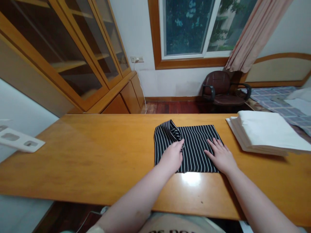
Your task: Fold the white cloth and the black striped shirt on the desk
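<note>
A folded black cloth with thin white stripes [194, 142] lies on the wooden table [97, 155], a little right of the middle. Its upper left corner is rolled up into a loop. My left hand [173, 156] rests on the cloth's left part, fingers closed in a pinch on a fold of the fabric just below that loop. My right hand [220, 155] lies flat on the cloth's lower right corner, fingers stretched out and apart.
A stack of folded white cloth [267, 131] sits at the table's right end. A dark brown armchair [224, 89] stands behind the table under the window. A glass-fronted wooden cabinet [73, 58] lines the left wall. A bed with a checked cover [284, 100] is at the far right.
</note>
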A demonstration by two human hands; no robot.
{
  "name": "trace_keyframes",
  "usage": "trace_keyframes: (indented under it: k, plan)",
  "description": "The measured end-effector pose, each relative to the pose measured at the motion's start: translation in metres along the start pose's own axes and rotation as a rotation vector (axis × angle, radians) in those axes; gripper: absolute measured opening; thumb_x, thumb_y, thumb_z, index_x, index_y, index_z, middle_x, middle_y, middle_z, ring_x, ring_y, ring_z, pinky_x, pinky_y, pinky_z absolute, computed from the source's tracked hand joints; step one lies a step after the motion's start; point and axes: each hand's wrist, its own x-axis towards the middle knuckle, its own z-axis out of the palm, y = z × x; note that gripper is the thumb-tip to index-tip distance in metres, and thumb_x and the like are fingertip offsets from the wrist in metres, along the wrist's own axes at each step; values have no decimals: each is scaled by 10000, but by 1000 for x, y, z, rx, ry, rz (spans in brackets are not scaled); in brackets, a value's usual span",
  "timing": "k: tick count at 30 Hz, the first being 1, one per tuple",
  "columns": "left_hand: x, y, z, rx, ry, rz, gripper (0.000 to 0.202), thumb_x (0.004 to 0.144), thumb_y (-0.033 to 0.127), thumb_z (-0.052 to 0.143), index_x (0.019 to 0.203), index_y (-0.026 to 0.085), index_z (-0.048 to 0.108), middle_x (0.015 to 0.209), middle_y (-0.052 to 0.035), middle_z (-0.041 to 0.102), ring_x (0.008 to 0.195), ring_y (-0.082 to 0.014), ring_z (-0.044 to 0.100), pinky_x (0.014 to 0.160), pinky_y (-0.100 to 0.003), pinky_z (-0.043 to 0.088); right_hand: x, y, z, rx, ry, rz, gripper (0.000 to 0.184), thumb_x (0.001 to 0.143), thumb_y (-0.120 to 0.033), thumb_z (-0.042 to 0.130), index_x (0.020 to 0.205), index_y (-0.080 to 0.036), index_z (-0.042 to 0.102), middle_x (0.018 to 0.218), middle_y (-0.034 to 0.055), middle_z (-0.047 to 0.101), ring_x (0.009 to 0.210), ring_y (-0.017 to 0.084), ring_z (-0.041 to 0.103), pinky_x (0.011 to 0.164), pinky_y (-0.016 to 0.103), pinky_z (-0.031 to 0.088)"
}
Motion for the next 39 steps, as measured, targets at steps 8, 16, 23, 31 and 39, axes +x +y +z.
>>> trace_keyframes:
  k: [8, 16, 23, 31, 39]
  plan:
    - [-9, -5, 42, 200, -129, 89, 662, 799, 102, 429, 1434, 195, 263, 1482, -88, 312, 1346, -235, 303, 1090, -429, 293, 0, 0, 1, 13, 18, -7, 668, 883, -600, 267, 1429, -219, 323, 1495, 90, 276, 1368, 260, 240, 1089, 467, 225]
    - [-25, -14, 31, 384, -215, -68, 635, 888, 382, 385, 1430, 74, 267, 1491, -135, 263, 1377, -248, 225, 1133, -417, 184, 36, 8, 6, 26, 18, -173, 669, 880, -610, 276, 1427, -229, 331, 1494, 87, 276, 1371, 264, 233, 1082, 466, 242]
    - [-53, 36, 39, 394, -279, -71, 735, 849, 499, 455, 1400, 29, 328, 1415, -230, 367, 1312, -323, 347, 1034, -446, 335, 105, -6, 2, 8, 15, -532, 622, 880, -569, 339, 1409, -244, 367, 1493, 78, 272, 1376, 253, 220, 1110, 476, 149]
    - [-64, 7, -11, 94, -267, 177, 624, 852, 437, 505, 1414, 243, 317, 1461, -76, 354, 1294, -241, 386, 1051, -429, 323, 140, -25, -12, 11, 106, -515, 567, 833, -461, 476, 1342, -210, 470, 1462, 96, 345, 1354, 284, 270, 1116, 491, 96]
    - [-56, -86, -57, -10, 145, -351, 477, 868, 341, 469, 1306, 153, 466, 1313, -144, 506, 1177, -252, 511, 1015, -418, 384, 59, -52, -52, 581, -69, -64, 344, 855, -475, 448, 904, -225, 679, 879, 59, 698, 789, 217, 641, 698, 330, 496]
